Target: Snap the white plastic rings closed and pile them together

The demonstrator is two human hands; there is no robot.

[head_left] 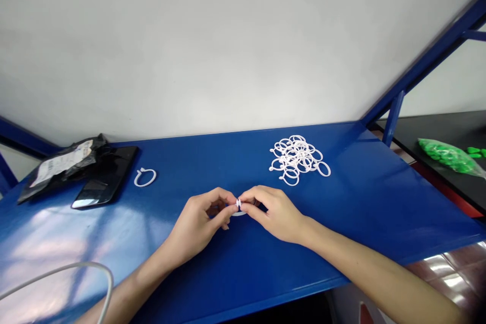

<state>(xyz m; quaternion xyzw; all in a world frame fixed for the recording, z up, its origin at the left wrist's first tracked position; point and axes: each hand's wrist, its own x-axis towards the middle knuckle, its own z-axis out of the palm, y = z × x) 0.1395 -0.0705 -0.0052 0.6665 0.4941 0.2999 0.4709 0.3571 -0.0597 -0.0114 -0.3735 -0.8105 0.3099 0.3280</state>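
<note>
Just above the blue table, my left hand [207, 217] and my right hand [271, 212] meet fingertip to fingertip. Between them they pinch the knobbed ends of a white plastic ring [239, 213]. Only the ends and a lower arc of this ring show; my fingers hide the rest. Beyond my right hand lies a loose pile of similar white rings [298, 157], each with small knobs. One separate white ring [145, 178], with a gap at its knobbed ends, rests on the left part of the table.
At the left are a black plastic parcel [64, 162] with a white label and a dark phone [94, 193] lying by a black flat object [121, 162]. A white cable [81, 265] crosses the front left. Blue frame bars [394, 117] and a bag of green pieces [450, 156] are at right.
</note>
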